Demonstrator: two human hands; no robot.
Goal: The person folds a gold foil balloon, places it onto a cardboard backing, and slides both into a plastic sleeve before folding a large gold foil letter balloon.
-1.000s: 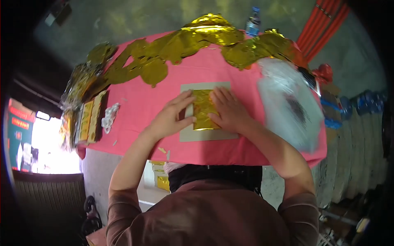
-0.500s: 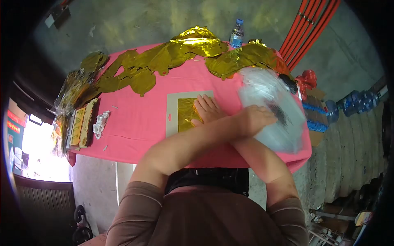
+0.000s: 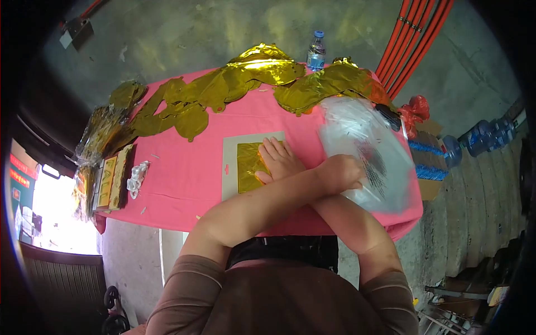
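My forearms are crossed, the left one lying over the right. My left hand [image 3: 341, 172] is closed at the near-left side of a pile of clear plastic bags [image 3: 385, 162], its fingers pinching the plastic. My right hand [image 3: 281, 160] lies flat with fingers spread on the right part of a folded gold foil sheet [image 3: 249, 167]. That foil rests on a grey-beige card [image 3: 230, 146] with a small red mark at its left edge. Beneath everything is a pink tablecloth [image 3: 178, 184].
Flat gold foil balloons [image 3: 192, 120] stretch along the far edge, near a water bottle [image 3: 316, 51]. At the left are wrapped foil packs [image 3: 100, 131], a box [image 3: 111, 181] and white ribbon [image 3: 137, 178]. A black object [image 3: 388, 116] and red plastic [image 3: 416, 111] sit at the right.
My left hand has moved slightly left and its fingers have curled in on the clear plastic. The bags have shifted a little. My right hand still rests on the gold foil; the view has tilted slightly.
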